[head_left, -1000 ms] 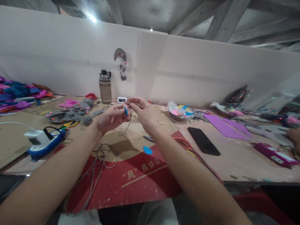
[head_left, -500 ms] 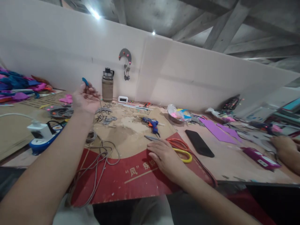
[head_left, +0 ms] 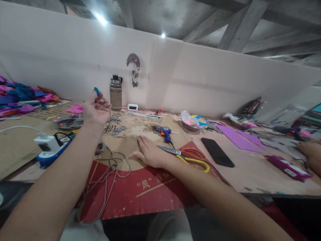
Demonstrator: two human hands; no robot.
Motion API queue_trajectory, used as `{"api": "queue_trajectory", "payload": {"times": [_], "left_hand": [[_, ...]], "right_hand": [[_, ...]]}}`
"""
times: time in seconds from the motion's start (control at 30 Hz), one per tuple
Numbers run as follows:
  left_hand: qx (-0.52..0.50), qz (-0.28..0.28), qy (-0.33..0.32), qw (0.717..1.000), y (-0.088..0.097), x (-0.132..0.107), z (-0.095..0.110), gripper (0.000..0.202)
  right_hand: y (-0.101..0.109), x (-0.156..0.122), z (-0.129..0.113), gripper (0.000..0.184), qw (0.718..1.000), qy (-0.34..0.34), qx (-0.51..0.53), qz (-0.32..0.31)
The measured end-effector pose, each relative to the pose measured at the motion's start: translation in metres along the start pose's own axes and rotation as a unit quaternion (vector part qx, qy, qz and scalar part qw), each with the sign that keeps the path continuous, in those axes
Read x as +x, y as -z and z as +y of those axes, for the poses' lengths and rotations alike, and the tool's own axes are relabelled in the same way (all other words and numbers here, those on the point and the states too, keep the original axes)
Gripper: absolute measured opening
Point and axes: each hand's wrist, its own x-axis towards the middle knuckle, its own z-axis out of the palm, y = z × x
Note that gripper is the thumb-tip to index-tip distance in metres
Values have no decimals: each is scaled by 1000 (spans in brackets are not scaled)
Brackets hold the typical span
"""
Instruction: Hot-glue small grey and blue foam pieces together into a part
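My left hand (head_left: 96, 108) is raised in front of the bottle, palm up with its fingers curled. A thin grey cord (head_left: 106, 187) appears to run from those fingers down to loose loops on the board. At the fingertips shows a small blue piece (head_left: 96, 91), too small to identify. My right hand (head_left: 150, 153) lies flat on the cardboard, fingers spread, holding nothing. Scissors (head_left: 193, 153) with one red and one yellow handle lie beside its wrist. Beyond them rests a blue glue gun (head_left: 164, 132). Grey cut-out pieces (head_left: 119, 130) lie near my left hand.
A bottle (head_left: 116, 93) stands by the wall, where a grey moon-shaped hanging (head_left: 133, 62) is fixed. A power strip (head_left: 54, 152) sits left. To the right are a phone (head_left: 217, 152), purple sheets (head_left: 237, 139), a magenta power strip (head_left: 288, 167) and another person's hand (head_left: 311, 154).
My right hand has moved left, away from the scissors, onto the bare cardboard. My left hand has shifted slightly right and down, along with the whole view.
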Motion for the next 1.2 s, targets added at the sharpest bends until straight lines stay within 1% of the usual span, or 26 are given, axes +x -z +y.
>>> {"api": "queue_trajectory", "payload": {"times": [0.07,0.1,0.13,0.17,0.2,0.23,0.27,0.3,0.33,0.37,0.4,0.47,0.53,0.57,0.63,0.73,0.8,0.83,0.9,0.93,1.0,1.07,1.1,1.13,1.2], "left_hand": [[0,-5,7,1000,2,2,-1,16],[-6,-4,11,1000,3,2,-2,15],[-16,-1,14,1000,4,3,-2,14],[-25,0,18,1000,4,4,-3,14],[-29,0,21,999,4,4,-5,13],[-26,-1,24,999,4,5,-6,13],[-19,-4,28,999,4,4,-7,13],[-12,-6,33,999,4,4,-9,13],[-6,-7,36,999,3,3,-11,13],[-4,-5,39,999,3,2,-12,13],[-3,-1,42,999,3,1,-14,13],[4,7,44,999,3,0,-16,14],[17,13,50,998,3,-1,-18,16],[22,15,55,998,3,-1,-18,17],[26,18,62,998,3,-1,-19,19],[39,20,65,997,3,-1,-20,19],[44,21,64,997,3,-2,-21,20],[40,20,67,997,3,-2,-22,20],[19,10,77,997,3,-2,-23,19],[10,3,84,996,2,-2,-24,18],[0,-8,96,995,2,-3,-26,15],[4,-6,99,995,1,-3,-26,16],[8,-4,99,995,1,-4,-27,17],[12,-3,98,995,1,-4,-27,17],[18,-8,93,995,1,-5,-26,18]], "right_hand": [[13,-28,-11,76,998,56,34,-21],[22,-42,-16,71,994,80,69,-40],[33,-55,-21,64,987,102,112,-60],[43,-65,-24,53,977,118,160,-74],[52,-70,-26,45,969,122,200,-77],[58,-69,-25,44,969,104,222,-42],[62,-63,-23,42,970,91,226,7],[62,-52,-19,41,970,95,219,47],[59,-38,-14,41,971,104,206,68],[53,-22,-9,41,973,121,185,73],[46,-6,-4,42,975,141,158,66],[30,21,2,46,981,162,98,30],[18,30,3,53,982,183,45,-6],[15,28,1,57,982,187,32,-17],[16,7,-5,62,979,197,42,-44],[33,-43,-16,60,966,207,128,-89],[47,-72,-21,50,955,188,206,-104],[52,-80,-22,48,948,177,242,-106],[57,-86,-21,50,948,145,276,-61],[55,-83,-20,49,954,128,268,-31],[47,-71,-18,48,972,106,210,16],[35,-60,-19,60,986,102,130,9],[29,-57,-20,65,990,97,100,-11],[23,-58,-23,71,992,94,80,-33],[18,-68,-31,78,990,97,68,-72]]}}
